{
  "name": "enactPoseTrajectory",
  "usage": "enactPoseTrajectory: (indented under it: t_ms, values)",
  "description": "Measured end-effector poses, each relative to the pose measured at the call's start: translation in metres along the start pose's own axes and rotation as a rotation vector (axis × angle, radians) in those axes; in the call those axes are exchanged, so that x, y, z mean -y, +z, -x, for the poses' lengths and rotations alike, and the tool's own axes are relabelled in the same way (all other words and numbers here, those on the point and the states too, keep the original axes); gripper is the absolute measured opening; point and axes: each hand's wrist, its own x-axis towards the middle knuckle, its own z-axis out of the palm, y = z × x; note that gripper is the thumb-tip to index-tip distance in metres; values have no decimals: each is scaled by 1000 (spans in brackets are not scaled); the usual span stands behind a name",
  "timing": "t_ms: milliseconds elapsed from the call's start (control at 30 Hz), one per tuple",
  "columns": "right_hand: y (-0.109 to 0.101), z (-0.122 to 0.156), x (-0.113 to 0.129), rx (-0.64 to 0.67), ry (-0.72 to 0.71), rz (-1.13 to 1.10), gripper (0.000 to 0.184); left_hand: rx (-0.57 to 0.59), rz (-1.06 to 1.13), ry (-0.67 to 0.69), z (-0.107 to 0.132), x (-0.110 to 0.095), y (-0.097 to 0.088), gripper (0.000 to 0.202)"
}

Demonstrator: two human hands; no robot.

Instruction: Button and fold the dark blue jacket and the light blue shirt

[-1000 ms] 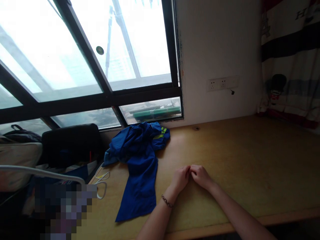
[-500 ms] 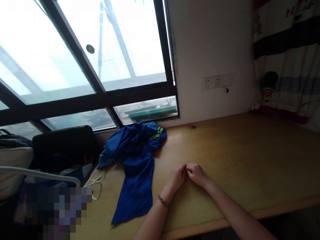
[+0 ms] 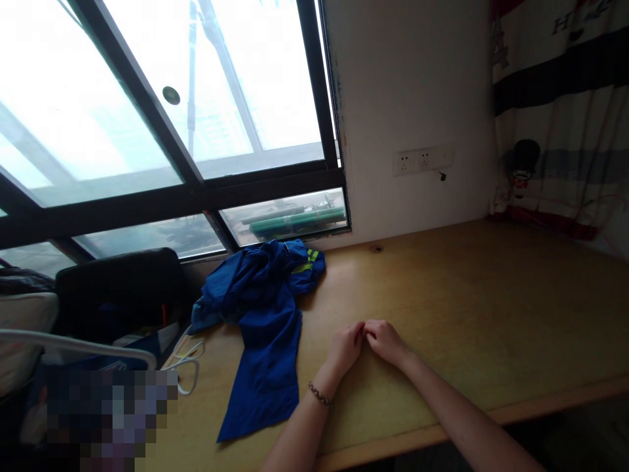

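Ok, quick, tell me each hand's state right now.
Left hand: loosely closed on the desk, nothing visible in it.
Right hand: loosely closed too, fingertips against the other's.

Blue garment (image 3: pixel 265 328) with yellow-green stripes, yellowish wooden table (image 3: pixel 491 308), black-and-white striped curtain (image 3: pixel 560 98).
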Motion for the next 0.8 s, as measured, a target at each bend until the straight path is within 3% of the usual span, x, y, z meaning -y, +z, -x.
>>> enactPoseTrajectory:
  t_ms: [333, 433, 500, 567, 633, 733, 800]
  values:
    - [-1, 0, 1, 5, 6, -4, 23, 20, -53, 16, 0, -1, -1, 28]
    - [-1, 0, 1, 6, 4, 8, 23, -100, -237, 2, -2, -5, -8, 32]
    - [-2, 0, 0, 9, 6, 6, 23, -310, -449, -122, -4, -8, -20, 38]
    - [-1, 1, 0, 8, 10, -2, 23, -511, -653, -349, -6, -5, -34, 46]
    - [-1, 1, -1, 7, 14, -5, 24, -609, -788, -579, -5, 7, -48, 52]
    - [0, 1, -1, 13, 21, 2, 23, -576, -838, -831, 0, 41, -66, 49]
    - [0, 0, 0, 16, 27, 3, 23, -482, -808, -895, 6, 63, -76, 38]
